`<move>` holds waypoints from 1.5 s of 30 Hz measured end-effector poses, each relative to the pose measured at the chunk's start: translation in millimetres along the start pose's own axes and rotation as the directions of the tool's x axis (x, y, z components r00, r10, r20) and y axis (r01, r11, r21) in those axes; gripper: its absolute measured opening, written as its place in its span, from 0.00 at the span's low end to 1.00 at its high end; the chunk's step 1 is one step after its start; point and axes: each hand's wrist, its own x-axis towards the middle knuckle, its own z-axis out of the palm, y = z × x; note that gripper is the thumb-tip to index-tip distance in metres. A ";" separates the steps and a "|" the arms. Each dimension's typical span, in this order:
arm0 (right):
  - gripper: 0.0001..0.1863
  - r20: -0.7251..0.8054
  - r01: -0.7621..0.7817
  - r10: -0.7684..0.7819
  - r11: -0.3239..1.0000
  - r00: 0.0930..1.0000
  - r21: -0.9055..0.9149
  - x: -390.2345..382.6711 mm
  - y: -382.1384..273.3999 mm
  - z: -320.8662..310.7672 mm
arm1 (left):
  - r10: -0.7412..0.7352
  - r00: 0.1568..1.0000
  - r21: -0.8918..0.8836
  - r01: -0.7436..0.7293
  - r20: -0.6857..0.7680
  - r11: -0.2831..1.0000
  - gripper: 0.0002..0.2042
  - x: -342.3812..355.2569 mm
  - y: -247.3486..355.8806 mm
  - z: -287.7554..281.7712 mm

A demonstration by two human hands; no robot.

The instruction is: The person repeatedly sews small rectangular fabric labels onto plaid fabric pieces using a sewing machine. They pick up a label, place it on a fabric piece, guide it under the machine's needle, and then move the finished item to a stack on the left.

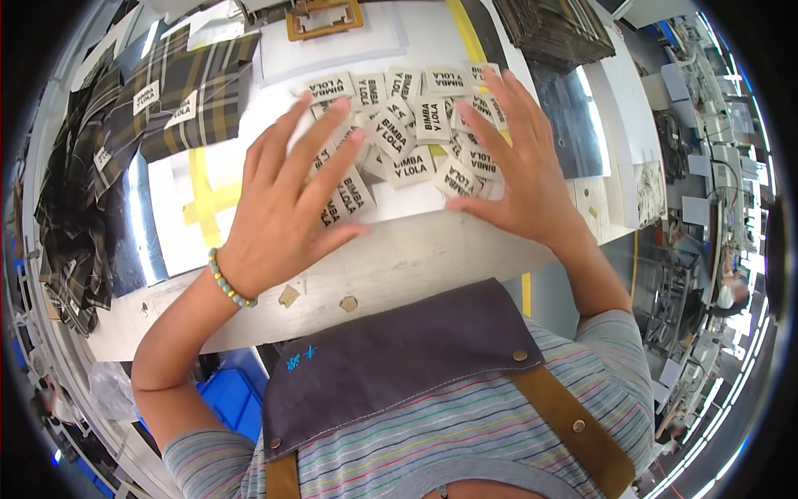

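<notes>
Grey shirt with multicoloured stripes (391, 441) foremost; cream rectangular labels with dark print (431, 121) between the hands

A dark purple apron flap with brown straps (399, 358) covers part of the shirt. The labels lie in a loose, overlapping pile, mainly between the left hand (287, 195), which wears a beaded green-and-yellow bracelet (223, 283), and the right hand (519, 179). Both hands are released, palms down, fingers spread over the pile's two sides. Fingertip contact cannot be determined.

The pile rests on a white tabletop (179, 237) marked with yellow tape (202, 204), behind a worn whitish front ledge (399, 249). Brown, black and white plaid cloth (199, 83) lies at left; a stack of dark brown flat pieces (555, 32) stands at upper right. A blue plastic bin (231, 399) sits below the ledge. Workstations line the room at right.

Label directions vary. The central label's long axis runs away from the wearer, its print upright to them; the neighbour at its left is tilted, its print slanting down rightward. Others lie crosswise or sideways.
</notes>
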 end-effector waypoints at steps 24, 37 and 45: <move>0.48 0.036 0.141 -0.162 0.930 0.986 0.339 51.4 65.7 15.6 | -0.016 0.991 -0.176 -0.008 -0.135 0.984 0.38 55.6 -43.3 -0.6; 0.46 0.220 0.204 -0.253 0.953 0.942 0.224 64.9 45.8 37.0 | 0.051 0.993 -0.207 -0.072 -0.108 0.976 0.48 31.9 -31.7 -10.6; 0.38 0.145 0.304 -0.338 0.928 0.930 0.218 75.7 27.9 8.5 | 0.062 0.998 -0.153 -0.060 0.014 0.987 0.23 -18.3 -39.1 -41.0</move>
